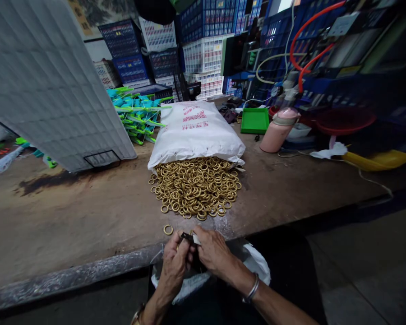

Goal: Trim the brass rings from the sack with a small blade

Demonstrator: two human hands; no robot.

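My left hand [176, 259] and my right hand [211, 248] meet at the table's front edge, fingers bent and pinched together. Between their fingertips is a small black piece [186, 236] with a pale part beside my right thumb. A bit of a gold ring shows at my left fingertips. Just above my left hand, one loose gold ring [168, 229] lies on the table. Beyond it a heap of gold rings [196, 187] spills from the mouth of a white sack [198, 131] with red print. Below my hands hangs a white bag [257, 264], partly hidden by them.
A tall pale grey panel [54, 85] stands at the left, beside green and teal items [138, 113]. At the right are a green tray [255, 120], a pink bottle [278, 133] and a yellow scoop [377, 160]. Stacked crates [206, 54] fill the back.
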